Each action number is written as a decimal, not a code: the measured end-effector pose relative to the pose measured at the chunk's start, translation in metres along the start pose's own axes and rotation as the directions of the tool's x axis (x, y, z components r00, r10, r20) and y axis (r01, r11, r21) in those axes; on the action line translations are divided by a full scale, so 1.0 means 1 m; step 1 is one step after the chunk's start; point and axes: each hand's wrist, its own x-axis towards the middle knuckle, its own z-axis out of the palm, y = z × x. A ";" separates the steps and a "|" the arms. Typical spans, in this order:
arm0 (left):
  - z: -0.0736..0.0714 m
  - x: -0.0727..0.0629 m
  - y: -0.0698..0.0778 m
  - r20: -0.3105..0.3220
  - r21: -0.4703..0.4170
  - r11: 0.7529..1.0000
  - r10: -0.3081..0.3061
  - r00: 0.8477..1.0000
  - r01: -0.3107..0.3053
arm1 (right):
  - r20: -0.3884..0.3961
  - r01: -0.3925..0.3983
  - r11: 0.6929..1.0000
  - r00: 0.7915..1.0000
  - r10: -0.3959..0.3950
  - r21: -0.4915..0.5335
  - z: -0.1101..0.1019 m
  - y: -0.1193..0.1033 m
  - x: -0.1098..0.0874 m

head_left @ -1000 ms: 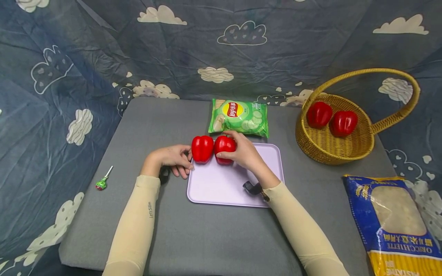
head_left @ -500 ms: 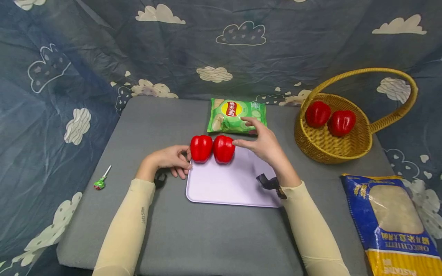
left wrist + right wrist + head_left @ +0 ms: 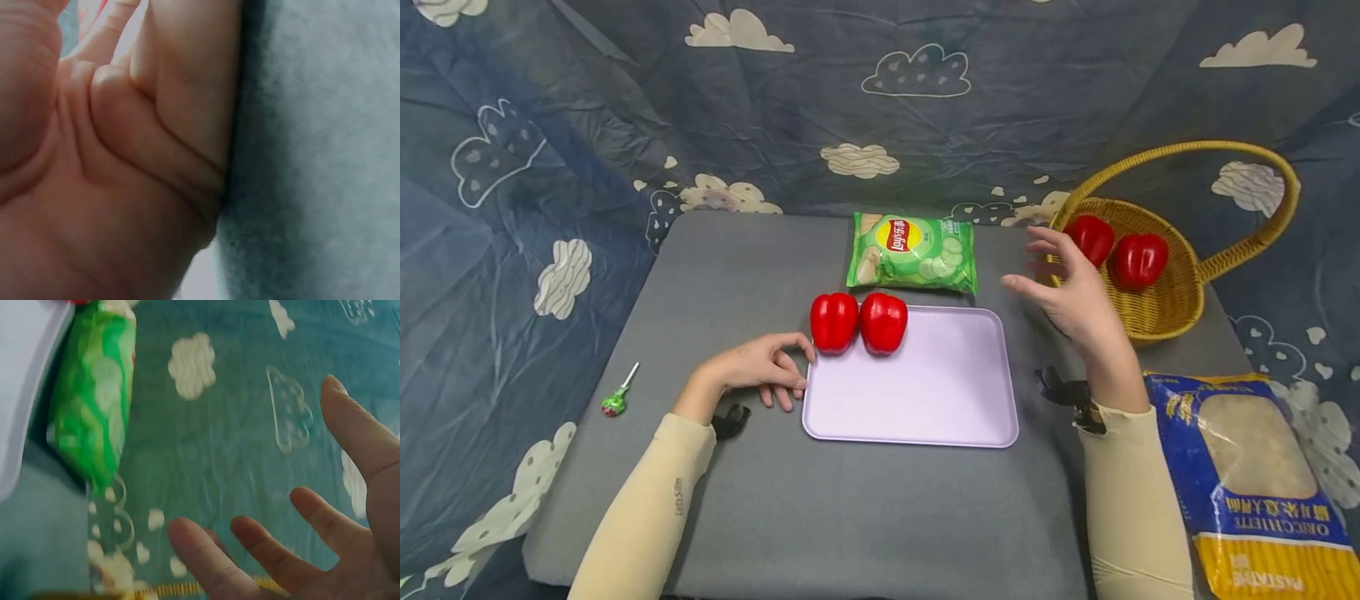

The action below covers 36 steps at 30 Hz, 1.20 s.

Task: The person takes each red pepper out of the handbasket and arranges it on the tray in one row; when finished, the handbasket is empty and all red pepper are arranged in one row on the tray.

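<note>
Two red bell peppers stand side by side on the back left of the lilac tray (image 3: 917, 392): the left pepper (image 3: 833, 323) and the right pepper (image 3: 883, 323). My left hand (image 3: 763, 369) lies at the tray's left edge, fingers loosely bent, fingertips right by the rim and the left pepper. In the air in front of the wicker basket (image 3: 1161, 321), my right hand (image 3: 1075, 296) holds nothing, its fingers and thumb spread apart. Inside that basket are two more bell peppers, one (image 3: 1092, 237) partly behind the right hand and another (image 3: 1139, 260) beside it.
Behind the tray lies a green bag of potato chips (image 3: 913, 254). A blue and yellow pasta bag (image 3: 1255, 450) is at the right, partly behind the right sleeve. On the far left is a lollipop (image 3: 615, 402). The basket's tall handle (image 3: 1195, 146) arches above it.
My right hand has let go of the right pepper on the tray and moved right to the basket. My left hand has drawn slightly left, away from the left pepper.
</note>
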 end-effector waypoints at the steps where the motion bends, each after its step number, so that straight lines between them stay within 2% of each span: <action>1: 0.001 0.000 0.000 -0.001 0.001 1.000 0.001 1.000 -0.001 | -0.019 -0.005 1.000 1.000 0.005 0.002 -0.007 0.004 -0.001; 4: 0.002 -0.001 0.001 0.000 0.010 1.000 0.001 1.000 -0.001 | -0.075 -0.015 0.999 0.997 0.018 0.032 -0.029 0.018 -0.003; 8: 0.005 -0.001 0.001 0.002 0.011 1.000 -0.004 1.000 0.004 | -0.175 -0.031 0.994 0.983 0.048 0.103 -0.055 0.035 -0.005; 12: 0.007 -0.002 0.003 -0.003 0.011 1.000 -0.002 1.000 0.002 | -0.273 -0.069 0.983 0.955 0.115 0.172 -0.075 0.049 -0.002; 15: 0.008 -0.003 0.004 -0.005 0.020 1.000 -0.002 1.000 0.002 | -0.303 -0.131 0.966 0.932 0.197 0.223 -0.084 0.058 0.007; 18: 0.009 -0.003 0.004 -0.006 0.026 1.000 -0.004 1.000 0.005 | -0.300 -0.155 0.946 0.923 0.241 0.283 -0.087 0.067 0.022; 22: 0.010 -0.002 0.004 -0.006 0.029 1.000 -0.007 1.000 0.008 | -0.269 -0.154 0.921 0.927 0.260 0.358 -0.088 0.079 0.045; 25: 0.010 -0.001 0.004 -0.002 0.032 0.999 -0.005 1.000 0.005 | -0.247 -0.182 0.910 0.926 0.286 0.373 -0.087 0.087 0.060; 36: 0.009 -0.001 0.004 -0.002 0.032 0.999 -0.014 1.000 0.014 | -0.198 -0.286 0.915 0.916 0.348 0.286 -0.085 0.098 0.086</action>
